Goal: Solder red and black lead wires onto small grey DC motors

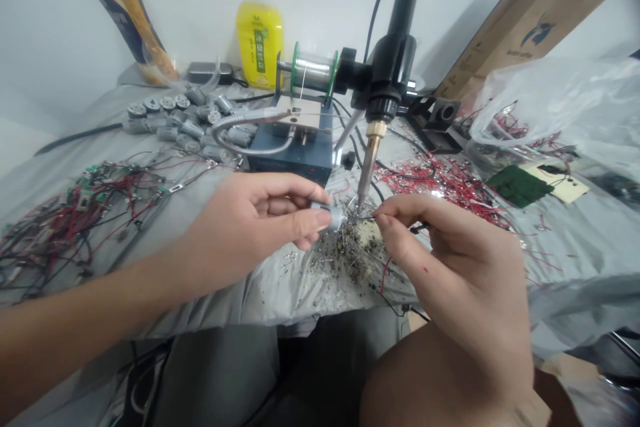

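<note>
A counter (225,310) under a grey sheet carries everything. A black stand (407,7) rises at its back, holding a soldering iron (367,170) tip down; beside it sits a blue box (275,150) with a spool (314,73) of solder on top. Grey motors (180,125) lie heaped to the left, loose red wires (445,180) to the right.

Below the tip, the left hand (253,220) and right hand (460,260) face each other. The step in hand looks like soldering: a small motor (335,219) is held end-on to a thin dark wire (363,218), close to the iron. The next move seems to call for a steady grip, with wire end, motor end and hot tip lined up and skin well away.

The left fingers are closed around the motor's body, thumb on the near side. The right thumb and forefinger are pinched together on the wire. Whether the tip touches the joint is too small to tell.
</note>
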Motion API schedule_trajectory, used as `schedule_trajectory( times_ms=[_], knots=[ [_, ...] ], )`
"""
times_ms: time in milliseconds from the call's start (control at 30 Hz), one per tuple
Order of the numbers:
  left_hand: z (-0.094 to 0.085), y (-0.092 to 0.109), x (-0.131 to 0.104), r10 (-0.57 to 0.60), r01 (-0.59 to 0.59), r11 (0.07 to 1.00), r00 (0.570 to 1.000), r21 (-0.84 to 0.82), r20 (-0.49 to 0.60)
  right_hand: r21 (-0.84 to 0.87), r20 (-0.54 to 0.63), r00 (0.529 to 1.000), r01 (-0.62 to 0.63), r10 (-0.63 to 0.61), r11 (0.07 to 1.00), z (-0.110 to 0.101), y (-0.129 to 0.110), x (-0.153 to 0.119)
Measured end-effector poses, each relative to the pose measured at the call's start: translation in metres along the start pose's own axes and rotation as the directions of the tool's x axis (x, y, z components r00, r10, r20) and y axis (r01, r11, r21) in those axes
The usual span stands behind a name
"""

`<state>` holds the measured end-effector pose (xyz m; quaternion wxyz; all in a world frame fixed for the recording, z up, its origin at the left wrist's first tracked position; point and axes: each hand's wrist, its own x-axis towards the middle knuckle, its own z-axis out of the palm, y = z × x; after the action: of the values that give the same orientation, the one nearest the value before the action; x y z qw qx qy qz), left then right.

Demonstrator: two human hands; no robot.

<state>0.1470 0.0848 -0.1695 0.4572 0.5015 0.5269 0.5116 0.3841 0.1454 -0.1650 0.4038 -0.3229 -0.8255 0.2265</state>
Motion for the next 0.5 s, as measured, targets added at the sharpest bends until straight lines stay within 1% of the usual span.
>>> schedule_trajectory(
  times_ms=[133,200,333,500],
  knots=[
    [0.0031,0.004,-0.0009,-0.058,0.058,0.998,0.998,-0.009,-0.009,0.001,0.0,1.0,-0.019,0.019,1.0,0.0005,0.0006,-0.0012],
    [0.0032,0.0043,-0.0018,-0.07,0.07,0.998,0.997,0.007,-0.025,0.001,0.018,1.0,-0.008,0.008,1.0,-0.0002,0.0005,-0.0016],
    [-0.0001,0.0007,-0.0036,-0.04,0.041,0.998,0.998,0.038,-0.04,0.012,0.036,0.999,0.014,-0.014,1.0,-0.001,0.0009,-0.001],
    [-0.0022,-0.0013,-0.0046,-0.02,0.021,0.999,1.0,0.041,-0.017,0.037,-0.004,1.0,0.013,-0.012,0.999,0.0012,0.0025,-0.0012]
  ],
)
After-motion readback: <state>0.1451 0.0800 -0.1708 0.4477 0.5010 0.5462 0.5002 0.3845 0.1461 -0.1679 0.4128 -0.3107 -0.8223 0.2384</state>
